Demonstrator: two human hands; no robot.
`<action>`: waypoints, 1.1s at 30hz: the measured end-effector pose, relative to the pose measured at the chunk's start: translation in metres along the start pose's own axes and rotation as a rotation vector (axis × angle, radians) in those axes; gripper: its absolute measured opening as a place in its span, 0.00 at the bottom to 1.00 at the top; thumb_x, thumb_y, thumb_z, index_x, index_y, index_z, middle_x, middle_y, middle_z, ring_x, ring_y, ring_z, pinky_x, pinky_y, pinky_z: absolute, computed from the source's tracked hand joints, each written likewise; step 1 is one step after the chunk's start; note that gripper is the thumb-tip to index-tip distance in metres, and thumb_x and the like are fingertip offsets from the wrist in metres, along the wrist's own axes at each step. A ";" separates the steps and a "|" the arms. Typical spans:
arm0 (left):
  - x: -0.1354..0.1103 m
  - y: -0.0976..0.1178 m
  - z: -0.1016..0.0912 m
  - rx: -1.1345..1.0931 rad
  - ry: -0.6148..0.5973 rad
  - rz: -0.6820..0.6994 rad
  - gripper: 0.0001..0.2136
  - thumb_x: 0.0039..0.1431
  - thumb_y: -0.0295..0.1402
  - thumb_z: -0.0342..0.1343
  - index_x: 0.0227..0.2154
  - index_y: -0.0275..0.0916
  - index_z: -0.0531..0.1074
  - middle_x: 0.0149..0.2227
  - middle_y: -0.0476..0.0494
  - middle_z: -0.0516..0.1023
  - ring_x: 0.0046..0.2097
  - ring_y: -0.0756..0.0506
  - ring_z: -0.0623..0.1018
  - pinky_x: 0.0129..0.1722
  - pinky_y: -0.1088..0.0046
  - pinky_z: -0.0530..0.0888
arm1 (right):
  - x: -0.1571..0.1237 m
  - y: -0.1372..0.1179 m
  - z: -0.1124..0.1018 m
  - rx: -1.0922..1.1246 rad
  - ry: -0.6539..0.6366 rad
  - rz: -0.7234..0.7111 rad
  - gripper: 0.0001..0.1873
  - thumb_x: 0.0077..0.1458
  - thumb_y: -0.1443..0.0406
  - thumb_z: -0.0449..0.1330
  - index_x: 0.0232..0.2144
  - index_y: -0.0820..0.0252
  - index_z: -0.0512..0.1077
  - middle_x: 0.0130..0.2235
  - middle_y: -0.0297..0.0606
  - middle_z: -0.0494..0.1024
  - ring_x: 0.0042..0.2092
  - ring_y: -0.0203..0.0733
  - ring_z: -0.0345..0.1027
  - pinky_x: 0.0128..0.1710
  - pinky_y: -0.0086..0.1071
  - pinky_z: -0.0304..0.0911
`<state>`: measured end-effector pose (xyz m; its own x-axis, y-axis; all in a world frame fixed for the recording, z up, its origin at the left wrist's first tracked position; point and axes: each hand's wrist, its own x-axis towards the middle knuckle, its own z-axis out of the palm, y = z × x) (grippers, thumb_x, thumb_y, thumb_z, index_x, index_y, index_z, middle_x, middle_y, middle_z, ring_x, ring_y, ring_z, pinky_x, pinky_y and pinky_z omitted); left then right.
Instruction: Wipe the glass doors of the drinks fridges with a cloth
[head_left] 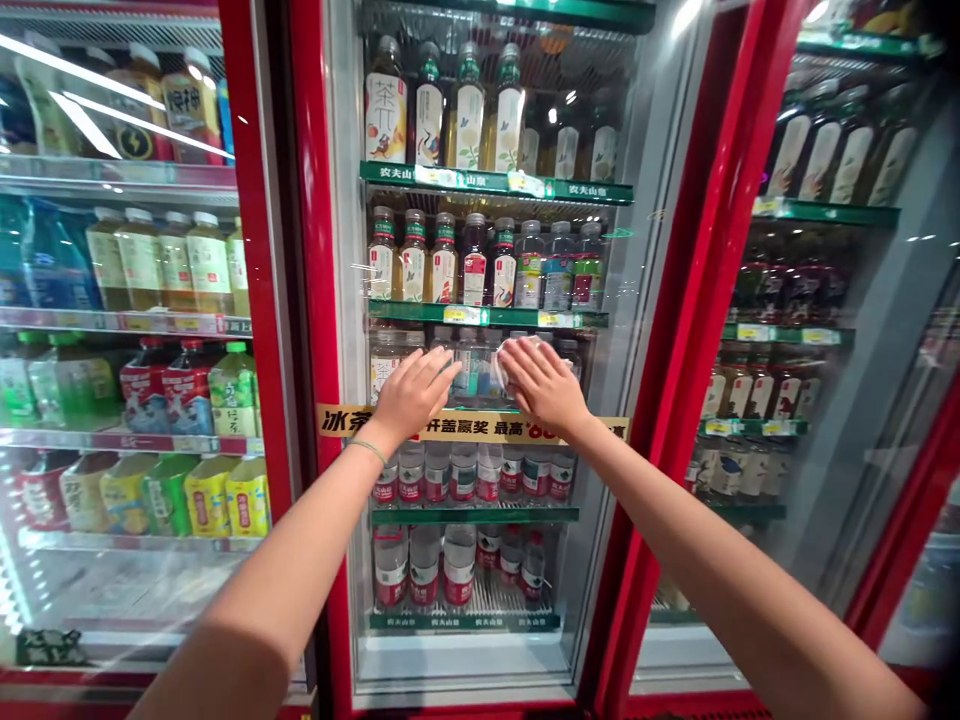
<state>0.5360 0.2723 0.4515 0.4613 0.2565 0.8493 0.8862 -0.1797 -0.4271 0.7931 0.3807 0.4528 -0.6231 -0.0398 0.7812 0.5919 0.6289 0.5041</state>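
Note:
My left hand (420, 390) lies flat against the glass door (480, 660) of a red-framed drinks fridge, fingers stretched out and nothing in it. A thin green band (369, 449) circles that wrist. Level with it and to the right, my right hand (546, 385) presses a thin white wipe (502, 368) to the same glass; the palm hides most of the wipe. Just below both hands, a gold printed strip (469, 427) runs across the door. Behind the glass stand rows of bottled drinks (473, 262), partly covered by my hands.
To the left is another fridge with shelves of bottles and cartons (210, 497). A red door frame (682, 300) stands at the right, with more shelved bottles (761, 387) beyond it. Light reflections streak the glass.

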 end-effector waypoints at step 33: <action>-0.088 -0.066 -0.009 0.134 0.329 -0.239 0.19 0.68 0.27 0.50 0.59 0.40 0.68 0.55 0.35 0.73 0.65 0.39 0.71 0.68 0.50 0.68 | 0.097 -0.058 0.010 0.095 0.033 -0.203 0.36 0.72 0.59 0.49 0.75 0.50 0.39 0.74 0.33 0.48 0.75 0.47 0.43 0.75 0.54 0.43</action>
<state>0.4362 0.2530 0.4076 0.2232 -0.0449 0.9737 0.9743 -0.0215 -0.2243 0.6933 0.3476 0.4954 -0.7068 -0.1972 0.6793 0.4040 0.6758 0.6165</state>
